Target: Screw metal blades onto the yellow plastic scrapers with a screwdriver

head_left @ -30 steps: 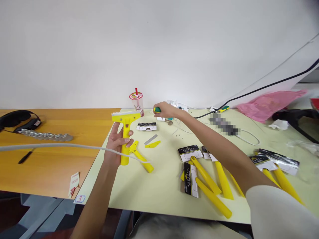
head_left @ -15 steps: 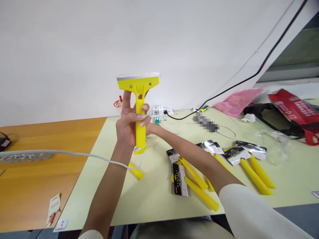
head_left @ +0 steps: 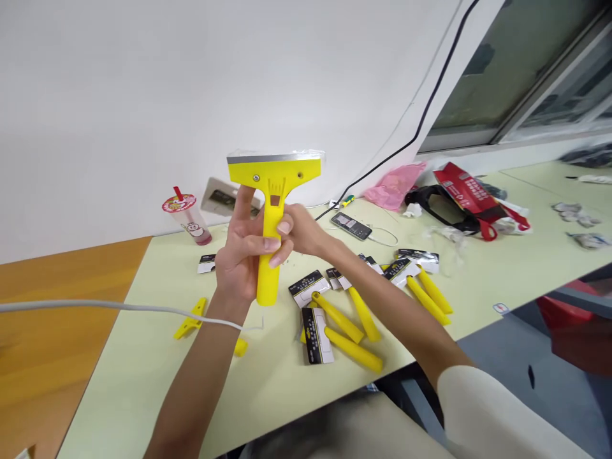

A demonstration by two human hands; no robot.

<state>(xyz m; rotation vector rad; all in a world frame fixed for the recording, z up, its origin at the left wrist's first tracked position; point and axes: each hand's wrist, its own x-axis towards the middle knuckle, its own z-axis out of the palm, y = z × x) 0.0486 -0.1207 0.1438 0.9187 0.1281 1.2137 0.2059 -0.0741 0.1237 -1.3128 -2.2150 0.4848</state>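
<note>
A yellow scraper [head_left: 270,274] stands upright in front of me, its wide head on top with a metal blade and clear film along the edge. One screw shows on the head's left, an open hole on its right. My left hand [head_left: 236,258] is closed round the handle, thumb across the front. Behind the handle's right side is my right hand [head_left: 306,229]; its fingers are hidden, so I cannot tell whether it grips the scraper. Another yellow scraper head [head_left: 191,319] lies on the table to the left, and a yellow handle end [head_left: 240,347] shows beside my left forearm.
Several yellow handles [head_left: 354,349] with black-and-white cards [head_left: 317,336] lie right of centre. A drink cup [head_left: 191,220] stands by the wall, left. Further right are a phone [head_left: 351,225], a pink bag [head_left: 394,185] and a red bag [head_left: 471,194]. A grey cable [head_left: 119,306] crosses the left foreground.
My view has turned to the right, bringing the cup and more of the window side into sight. The scraper stays upright in my left hand; more of my right hand shows behind it.
</note>
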